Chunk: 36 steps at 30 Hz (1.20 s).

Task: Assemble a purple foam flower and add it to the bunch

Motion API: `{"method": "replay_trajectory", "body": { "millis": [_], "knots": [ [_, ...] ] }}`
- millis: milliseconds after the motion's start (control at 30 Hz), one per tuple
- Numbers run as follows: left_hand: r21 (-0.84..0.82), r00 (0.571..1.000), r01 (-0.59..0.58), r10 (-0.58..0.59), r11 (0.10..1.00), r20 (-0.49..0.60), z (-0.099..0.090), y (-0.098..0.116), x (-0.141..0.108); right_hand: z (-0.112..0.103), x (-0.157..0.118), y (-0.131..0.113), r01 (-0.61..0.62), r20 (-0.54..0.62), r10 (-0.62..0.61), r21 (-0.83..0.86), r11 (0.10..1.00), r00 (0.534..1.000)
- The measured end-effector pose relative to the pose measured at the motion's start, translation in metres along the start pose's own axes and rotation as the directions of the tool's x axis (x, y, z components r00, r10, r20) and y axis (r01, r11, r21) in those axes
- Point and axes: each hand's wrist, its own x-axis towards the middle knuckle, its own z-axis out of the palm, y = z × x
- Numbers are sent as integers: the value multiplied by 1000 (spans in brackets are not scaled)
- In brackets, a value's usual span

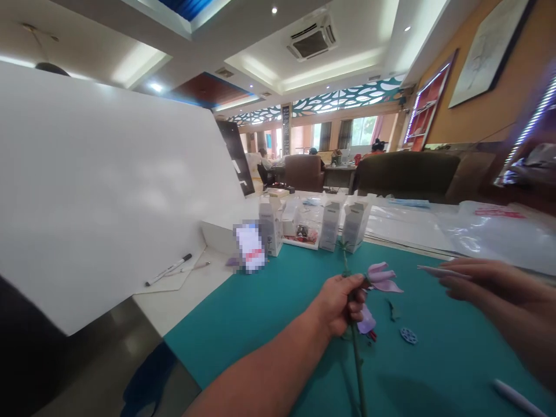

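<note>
My left hand (341,304) is closed around a long green flower stem (357,365), which runs upright to a leafy tip (344,246). At its fingertips, a pink-lilac flower head (382,278) points to the right. My right hand (482,284) pinches a slim, pale lilac pointed piece (441,271), apart from the flower; its exact kind cannot be made out. Below the flower, a lilac petal (367,319), a green leaf-like piece (394,310) and a blue-grey openwork disc (408,335) lie on the green mat (269,313).
Opened boxes (330,225) and a tray of small parts (302,236) stand behind the mat. A phone (251,247) and a marker (168,270) are at the left, near a large white board (113,191). Clear plastic bags (499,231) lie at the right. A pale rod (516,397) is at front right.
</note>
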Motion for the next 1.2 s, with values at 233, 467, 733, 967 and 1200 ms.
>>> {"method": "replay_trajectory", "body": {
  "millis": [233,467,733,967,1200],
  "knots": [
    [50,999,-48,48,998,0,5,0,-2,14,-11,-24,-21,141,-6,193,981,990],
    [136,994,-87,95,987,-55,12,-5,-7,18,-17,-30,-132,190,81,270,954,978],
    [136,992,-62,76,989,-100,15,-9,-6,23,-18,-30,-131,140,101,223,966,985],
    [147,990,-80,95,986,-103,15,-9,-8,28,-23,-36,-296,225,230,332,896,947],
    [157,991,-75,90,985,-95,15,-10,-7,30,-20,-30,-340,309,240,326,882,920]
  ]
}}
